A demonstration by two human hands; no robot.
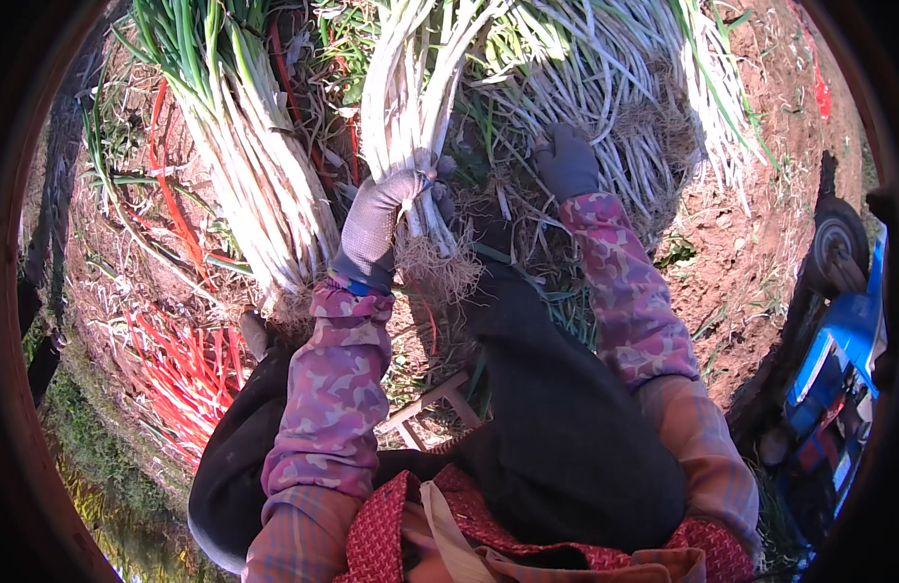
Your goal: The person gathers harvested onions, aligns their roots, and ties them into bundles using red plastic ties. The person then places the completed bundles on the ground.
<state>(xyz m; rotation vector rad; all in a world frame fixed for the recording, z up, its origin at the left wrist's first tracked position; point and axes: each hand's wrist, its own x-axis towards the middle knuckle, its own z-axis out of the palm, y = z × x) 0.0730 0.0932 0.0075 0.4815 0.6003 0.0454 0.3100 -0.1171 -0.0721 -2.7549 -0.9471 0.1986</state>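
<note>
My left hand, in a grey work glove, is closed around the lower stalks of a small bunch of green onions. Their hairy roots hang below the fist and their tops point away from me. My right hand, gloved too, rests at the left edge of a loose heap of green onions; its fingers are curled at some stalks, and whether it grips any cannot be told. Left of my left hand lies a thick bundle of green onions, roots towards me.
Red plastic strips lie piled on the soil at the left, with loose strands farther up. A wooden stool shows between my legs. At the far right stands a blue wheeled machine or cart. Scattered leaves and roots litter the ground.
</note>
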